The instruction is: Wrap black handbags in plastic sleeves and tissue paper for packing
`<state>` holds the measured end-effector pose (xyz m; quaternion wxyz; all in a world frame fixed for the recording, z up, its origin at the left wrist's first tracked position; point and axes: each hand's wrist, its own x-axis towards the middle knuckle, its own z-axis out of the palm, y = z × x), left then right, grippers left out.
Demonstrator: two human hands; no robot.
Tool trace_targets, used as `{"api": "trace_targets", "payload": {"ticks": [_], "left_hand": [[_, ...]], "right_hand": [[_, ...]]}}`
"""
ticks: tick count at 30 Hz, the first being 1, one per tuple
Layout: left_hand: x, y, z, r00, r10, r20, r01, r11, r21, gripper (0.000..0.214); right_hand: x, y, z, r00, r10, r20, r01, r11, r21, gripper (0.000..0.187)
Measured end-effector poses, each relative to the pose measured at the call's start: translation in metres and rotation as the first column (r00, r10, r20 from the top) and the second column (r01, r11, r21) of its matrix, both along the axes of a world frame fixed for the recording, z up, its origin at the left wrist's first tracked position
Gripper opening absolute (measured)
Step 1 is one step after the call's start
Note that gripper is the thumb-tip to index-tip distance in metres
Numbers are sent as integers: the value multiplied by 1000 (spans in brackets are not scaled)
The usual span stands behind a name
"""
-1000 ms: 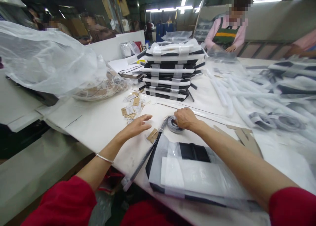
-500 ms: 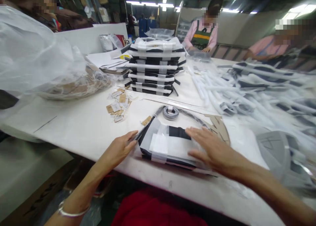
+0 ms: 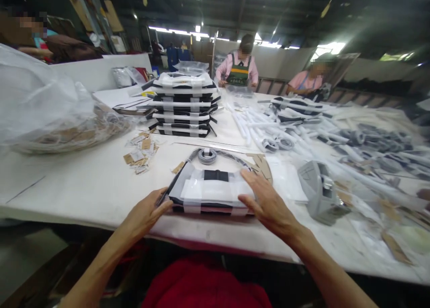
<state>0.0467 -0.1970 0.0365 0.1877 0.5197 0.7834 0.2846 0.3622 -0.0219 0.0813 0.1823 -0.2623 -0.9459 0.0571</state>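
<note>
A black bag [image 3: 217, 176], partly wrapped in white sheeting and clear tape, lies flat near the front edge of the table. At its left end, my left hand [image 3: 148, 209] is closed with thumb and fingers on the dark edge or strap there. My right hand [image 3: 264, 196] rests over the bag's right end, thumb and fingers apart. Behind the bag a grey strap [image 3: 231, 155] arcs round, and a coiled strap [image 3: 207, 156] lies inside that arc. A small brown tag [image 3: 178, 167] sits by the bag's upper left corner.
Wrapped black bags [image 3: 183, 104] are stacked at the back. Loose tags [image 3: 141, 153] and a large plastic sack [image 3: 50, 101] lie to the left. A grey tape dispenser [image 3: 319, 189], cardboard strips [image 3: 260, 167] and white foam pieces [image 3: 248, 124] are rightward. Co-workers [image 3: 237, 68] stand across the table.
My view has swung right, so the scene sits farther left and the tape dispenser shows fully. Both hands stay at the bag's two ends, and the bag now looks straighter to me.
</note>
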Motion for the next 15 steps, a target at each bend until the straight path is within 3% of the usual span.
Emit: {"api": "trace_targets", "payload": {"ticks": [3,6,8,12,15], "left_hand": [[10,-2,-3,1000,15,-16,-16,1000,-24,62],[22,-1,-8,991,84,-104,-89,995,-50,55],[28,-1,-12,976,134,-170,-144,988,-47,49],[29,-6,-17,974,111,-196,-116,993,-12,52],[24,-12,-19,983,38,-182,-24,997,77,75]], "right_hand": [[17,-3,-21,999,-41,1,41,995,94,57],[22,-6,-51,998,-26,48,18,988,151,49],[22,-6,-62,999,-24,31,19,987,159,50],[26,1,-55,999,35,-18,-32,994,105,54],[34,2,-43,995,26,-96,-18,997,80,61]]}}
